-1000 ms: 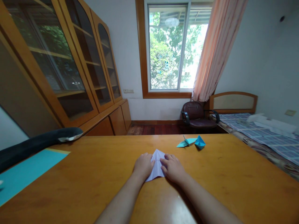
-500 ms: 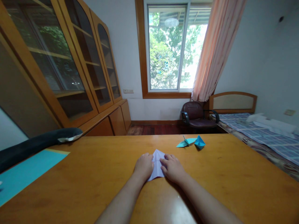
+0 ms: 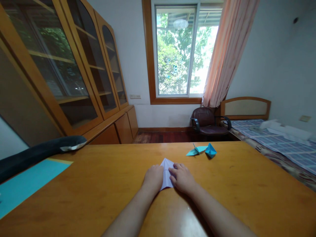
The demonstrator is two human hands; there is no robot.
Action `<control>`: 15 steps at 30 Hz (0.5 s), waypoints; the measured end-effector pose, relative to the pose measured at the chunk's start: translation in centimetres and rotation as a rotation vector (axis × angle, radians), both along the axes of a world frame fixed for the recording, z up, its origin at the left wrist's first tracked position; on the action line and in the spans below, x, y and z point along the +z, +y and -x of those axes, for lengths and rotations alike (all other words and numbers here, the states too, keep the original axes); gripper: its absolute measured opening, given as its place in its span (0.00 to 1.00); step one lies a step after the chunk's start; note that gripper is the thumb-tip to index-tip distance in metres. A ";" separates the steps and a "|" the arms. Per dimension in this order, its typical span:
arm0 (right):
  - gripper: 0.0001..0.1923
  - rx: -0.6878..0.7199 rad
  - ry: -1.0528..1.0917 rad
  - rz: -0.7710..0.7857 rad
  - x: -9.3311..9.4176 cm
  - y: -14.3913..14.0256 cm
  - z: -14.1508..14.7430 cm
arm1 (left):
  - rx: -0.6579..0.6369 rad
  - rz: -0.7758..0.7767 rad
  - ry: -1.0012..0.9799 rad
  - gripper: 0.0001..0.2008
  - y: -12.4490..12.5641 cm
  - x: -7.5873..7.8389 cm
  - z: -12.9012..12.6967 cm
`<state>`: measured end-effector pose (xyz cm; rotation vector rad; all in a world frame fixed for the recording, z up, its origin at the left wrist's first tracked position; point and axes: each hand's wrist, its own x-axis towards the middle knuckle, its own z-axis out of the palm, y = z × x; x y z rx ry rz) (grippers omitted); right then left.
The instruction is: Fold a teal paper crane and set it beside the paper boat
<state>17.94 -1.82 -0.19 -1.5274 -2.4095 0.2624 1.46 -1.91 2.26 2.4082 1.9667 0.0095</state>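
Note:
A folded piece of lilac paper (image 3: 166,176) lies on the table in front of me, its pointed tip facing away and creases running over it. My left hand (image 3: 153,177) covers the paper's left edge, fingers curled and pressed down on it, with the fingertips partly hidden. On the right side rests my right hand (image 3: 183,177), its fingers somewhat apart and laid over the paper's edge. Beyond it to the right sit a turquoise folded paper crane (image 3: 197,150) and a blue folded paper shape (image 3: 210,150), close beside each other.
The wooden table (image 3: 111,177) carries a turquoise sheet (image 3: 32,181) at the left, with a dark curved object (image 3: 44,149) behind it. A cabinet (image 3: 98,65) stands left, past the table. An office chair (image 3: 208,121) and a bed (image 3: 276,135) are at the right.
My left hand has shifted slightly to the right and its fingers have curled over the left part of the paper, covering more of it. My right hand stays where it was.

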 end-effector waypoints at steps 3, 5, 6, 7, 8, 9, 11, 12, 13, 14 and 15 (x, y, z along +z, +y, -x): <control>0.18 -0.001 0.002 -0.007 0.0 0.0 0.0 | -0.006 0.043 0.031 0.15 -0.3 0.4 -0.6; 0.17 -0.001 0.002 -0.010 0.0 0.0 0.0 | -0.030 0.062 0.045 0.15 -0.6 0.7 -0.9; 0.17 -0.001 0.000 -0.010 0.0 0.1 0.0 | -0.040 0.068 0.052 0.14 -0.7 0.9 -1.0; 0.17 0.001 -0.002 -0.009 -0.1 0.1 0.0 | -0.046 0.072 0.059 0.14 -0.8 1.0 -1.2; 0.17 0.003 -0.004 -0.008 -0.1 0.1 0.0 | -0.050 0.079 0.065 0.14 -0.8 1.2 -1.3; 0.17 0.005 -0.006 -0.007 -0.1 0.1 0.0 | -0.052 0.087 0.070 0.14 -0.9 1.4 -1.3; 0.17 0.008 -0.005 -0.006 -0.1 0.1 0.0 | -0.051 0.110 0.082 0.15 -1.0 1.7 -1.5; 0.18 0.008 -0.004 -0.005 -0.1 0.1 0.0 | -0.044 0.127 0.086 0.15 -1.0 1.8 -1.5; 0.18 0.006 -0.003 -0.003 -0.1 0.1 0.0 | -0.033 0.144 0.088 0.15 -1.0 1.9 -1.6; 0.18 0.003 -0.003 -0.001 -0.1 0.1 0.0 | -0.016 0.159 0.084 0.15 -1.0 2.0 -1.6; 0.18 0.000 -0.002 0.001 -0.1 0.1 0.1 | 0.004 0.170 0.075 0.15 -1.0 2.0 -1.6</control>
